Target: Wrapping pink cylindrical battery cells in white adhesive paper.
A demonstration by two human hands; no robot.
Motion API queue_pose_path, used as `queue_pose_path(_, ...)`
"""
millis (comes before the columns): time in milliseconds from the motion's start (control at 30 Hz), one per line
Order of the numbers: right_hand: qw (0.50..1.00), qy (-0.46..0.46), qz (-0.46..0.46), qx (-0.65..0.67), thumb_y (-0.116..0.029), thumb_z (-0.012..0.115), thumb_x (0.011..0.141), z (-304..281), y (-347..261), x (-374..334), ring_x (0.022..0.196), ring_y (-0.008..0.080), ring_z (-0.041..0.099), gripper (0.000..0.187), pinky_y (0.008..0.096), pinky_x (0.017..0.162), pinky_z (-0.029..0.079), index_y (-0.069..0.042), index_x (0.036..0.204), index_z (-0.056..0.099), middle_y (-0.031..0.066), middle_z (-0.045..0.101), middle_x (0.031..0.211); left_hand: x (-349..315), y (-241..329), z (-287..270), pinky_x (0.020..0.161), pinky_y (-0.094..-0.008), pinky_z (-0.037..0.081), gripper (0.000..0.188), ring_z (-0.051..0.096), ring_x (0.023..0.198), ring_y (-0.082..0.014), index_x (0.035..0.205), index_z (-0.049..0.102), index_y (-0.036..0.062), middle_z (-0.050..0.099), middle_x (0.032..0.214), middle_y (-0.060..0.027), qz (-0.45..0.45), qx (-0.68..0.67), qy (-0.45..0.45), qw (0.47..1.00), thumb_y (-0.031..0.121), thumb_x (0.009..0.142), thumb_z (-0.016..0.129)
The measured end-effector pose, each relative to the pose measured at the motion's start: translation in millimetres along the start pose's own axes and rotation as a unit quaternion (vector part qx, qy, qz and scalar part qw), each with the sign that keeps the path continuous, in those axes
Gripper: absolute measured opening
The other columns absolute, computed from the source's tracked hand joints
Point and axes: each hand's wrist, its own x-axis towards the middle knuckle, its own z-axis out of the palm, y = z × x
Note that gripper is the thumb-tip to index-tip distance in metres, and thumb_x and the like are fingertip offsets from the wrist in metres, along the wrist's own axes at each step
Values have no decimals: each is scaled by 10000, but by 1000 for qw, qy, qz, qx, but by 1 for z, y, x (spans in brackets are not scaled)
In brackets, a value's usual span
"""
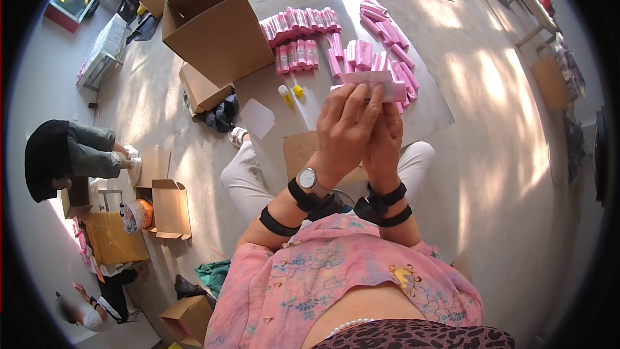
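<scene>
Over the near edge of the pink pile, my left hand and my right hand come together on a pink folded piece of card. The fingers of both hands are closed on it; part of the card is hidden behind them. Just beyond lie loose pink card tubes, some standing and some on their sides. Further left, pink tubes are stacked in neat rows, with a smaller stack in front. An uncapped glue stick and its yellow cap rest left of my hands.
A white sheet of paper and brown cardboard lie near my knees on the grey work surface. A large open carton stands at the left. Two other people are at far left, among more cartons.
</scene>
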Motion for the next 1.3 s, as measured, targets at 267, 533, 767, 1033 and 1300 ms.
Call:
queue_pose_path(267,999,23,-27,-38,-77,439,1117,2,-10,-2,1258,145,595,396,281,1015,524,-44,1512,437,65,594,1394,5,11,11,876,-406,583,485,652,1100,-316,1242,738,77,662,1189,-97,-35,-37,13,999,58,758,723)
queue_pose_path(533,995,62,-44,-61,-107,423,1130,-6,-12,-2,1170,116,620,302,267,948,548,-61,1415,514,38,630,1284,7,20,14,867,-396,591,475,661,1097,-314,1238,744,99,670,1193,-98,-27,-20,15,999,84,764,724)
queue_pose_path(767,998,47,-29,-39,-161,418,1141,-6,-17,1,1165,118,626,342,262,932,550,-52,1455,498,39,627,1310,11,23,18,834,-378,601,423,673,1074,-298,1202,759,108,684,1174,-86,-28,-14,24,999,92,780,729)
queue_pose_path(1033,996,52,-36,-57,-176,421,1142,1,-25,-3,1140,115,633,356,251,904,547,-49,1467,490,49,627,1310,12,26,20,815,-367,597,392,685,1045,-279,1168,773,120,693,1147,-68,-56,-25,21,998,89,779,732)
queue_pose_path(1300,992,68,-39,-98,-179,437,1138,8,-29,-6,1103,103,638,319,241,872,546,-44,1416,517,43,647,1253,8,28,16,799,-369,597,383,689,1001,-270,1156,772,126,700,1133,-63,-53,-45,31,997,89,776,732)
